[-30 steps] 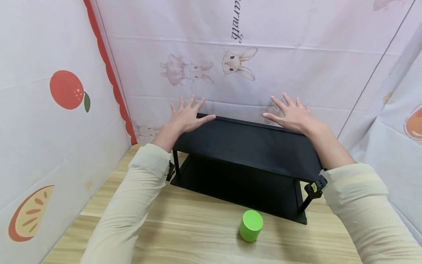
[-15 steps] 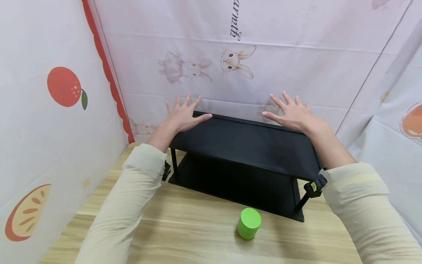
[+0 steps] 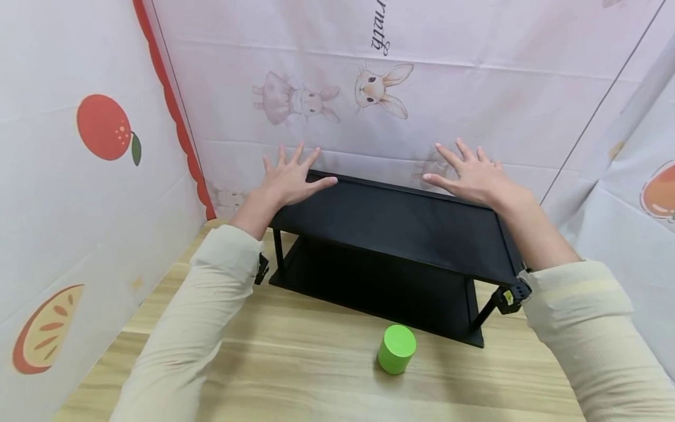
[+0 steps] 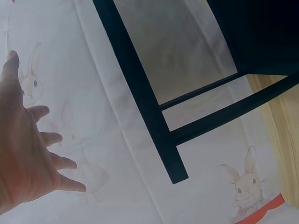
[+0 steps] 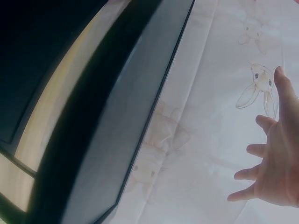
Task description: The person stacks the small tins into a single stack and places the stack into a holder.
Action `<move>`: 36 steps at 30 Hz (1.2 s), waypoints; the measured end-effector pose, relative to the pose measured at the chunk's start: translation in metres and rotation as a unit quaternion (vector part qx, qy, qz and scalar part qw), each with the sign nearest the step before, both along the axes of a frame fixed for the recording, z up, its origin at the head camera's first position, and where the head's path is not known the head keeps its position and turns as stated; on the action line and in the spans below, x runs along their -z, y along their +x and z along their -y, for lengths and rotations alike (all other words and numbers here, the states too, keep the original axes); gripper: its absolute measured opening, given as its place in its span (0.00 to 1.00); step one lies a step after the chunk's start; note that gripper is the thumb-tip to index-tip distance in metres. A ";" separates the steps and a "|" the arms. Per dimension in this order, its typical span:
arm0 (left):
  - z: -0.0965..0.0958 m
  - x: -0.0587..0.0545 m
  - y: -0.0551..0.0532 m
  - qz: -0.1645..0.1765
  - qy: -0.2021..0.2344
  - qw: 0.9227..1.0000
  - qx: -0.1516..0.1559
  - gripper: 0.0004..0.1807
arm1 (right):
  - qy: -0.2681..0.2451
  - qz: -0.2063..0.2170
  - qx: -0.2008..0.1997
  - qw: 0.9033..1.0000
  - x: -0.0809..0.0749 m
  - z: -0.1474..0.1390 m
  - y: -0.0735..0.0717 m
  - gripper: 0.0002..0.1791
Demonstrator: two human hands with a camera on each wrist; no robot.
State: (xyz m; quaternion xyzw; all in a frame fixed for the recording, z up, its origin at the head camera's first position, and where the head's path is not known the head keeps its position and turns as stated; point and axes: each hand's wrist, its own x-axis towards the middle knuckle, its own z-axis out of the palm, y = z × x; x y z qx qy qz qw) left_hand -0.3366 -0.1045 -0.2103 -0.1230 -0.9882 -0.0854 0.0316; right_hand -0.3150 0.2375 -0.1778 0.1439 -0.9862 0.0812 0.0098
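A black two-tier shelf [image 3: 395, 217] stands on the wooden table, its long side facing me at a slant. Above its far left corner my left hand [image 3: 287, 183] is held with fingers spread, gripping nothing. My right hand [image 3: 471, 179] hovers over the far right part of the shelf, fingers likewise spread and holding nothing. In the wrist views, the left hand [image 4: 28, 149] and the right hand [image 5: 275, 158] both appear apart from the shelf's frame. In front of the shelf, a bright green cylinder [image 3: 396, 350] with a flat top stands upright on the table.
Printed cloth walls [image 3: 316, 47] with rabbit and fruit pictures enclose the back and sides. The wooden table [image 3: 295, 363] stretches in front of the shelf. Small black devices are strapped at both wrists, close to the shelf's ends.
The whole head view has shifted slightly, so shelf and cylinder sit a little higher in it. My left hand has drifted slightly left; both hands keep their fingers spread.
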 end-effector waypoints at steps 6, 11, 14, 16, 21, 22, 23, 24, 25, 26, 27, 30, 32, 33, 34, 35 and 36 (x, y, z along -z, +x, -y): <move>0.000 0.001 0.000 0.006 0.000 1.000 0.002 0.49 | 0.001 0.001 0.003 1.000 0.000 -0.002 0.002 0.47; 0.001 0.002 0.002 -0.007 0.009 1.000 0.013 0.49 | 0.007 0.000 0.001 1.000 -0.002 -0.003 0.008 0.48; 0.004 0.003 0.005 -0.019 0.009 1.000 0.021 0.48 | 0.012 -0.004 -0.004 1.000 -0.005 -0.004 0.014 0.47; 0.006 0.004 0.007 -0.025 0.010 0.999 0.026 0.48 | 0.014 -0.010 -0.009 1.000 -0.006 -0.005 0.018 0.47; 0.012 0.011 0.016 -0.035 0.011 0.999 0.039 0.49 | 0.023 -0.036 -0.025 0.999 -0.002 -0.011 0.033 0.45; 0.013 0.013 0.019 -0.036 0.010 0.998 0.041 0.49 | 0.026 -0.042 -0.027 0.998 0.000 -0.012 0.037 0.45; 0.013 0.014 0.021 -0.037 0.011 0.998 0.044 0.49 | 0.028 -0.047 -0.030 0.998 0.002 -0.014 0.041 0.45; 0.014 0.016 0.024 -0.038 0.012 0.998 0.048 0.49 | 0.029 -0.051 -0.032 0.998 0.005 -0.015 0.044 0.45; 0.014 0.018 0.028 -0.039 0.012 0.998 0.051 0.49 | 0.031 -0.054 -0.034 0.997 0.007 -0.017 0.048 0.45; 0.014 0.020 0.031 -0.040 0.011 0.998 0.054 0.49 | 0.032 -0.056 -0.034 0.997 0.009 -0.019 0.051 0.45; 0.014 0.022 0.034 -0.042 0.011 0.997 0.057 0.49 | 0.033 -0.058 -0.035 0.997 0.012 -0.021 0.055 0.45; 0.014 0.028 0.042 -0.050 0.013 0.996 0.067 0.49 | 0.032 -0.066 -0.037 0.997 0.019 -0.027 0.066 0.44; 0.016 0.032 0.046 -0.059 0.010 0.996 0.072 0.49 | 0.032 -0.073 -0.038 0.996 0.024 -0.031 0.072 0.44; 0.016 0.034 0.048 -0.063 0.010 0.995 0.075 0.49 | 0.031 -0.074 -0.038 0.996 0.027 -0.034 0.076 0.44; 0.017 0.037 0.049 -0.065 0.011 0.995 0.077 0.49 | 0.029 -0.076 -0.038 0.996 0.030 -0.037 0.079 0.43; 0.019 0.039 0.050 -0.068 0.010 0.995 0.078 0.50 | 0.028 -0.077 -0.038 0.996 0.034 -0.040 0.083 0.43; 0.020 0.042 0.052 -0.071 0.009 0.994 0.080 0.50 | 0.026 -0.079 -0.038 0.996 0.038 -0.043 0.086 0.43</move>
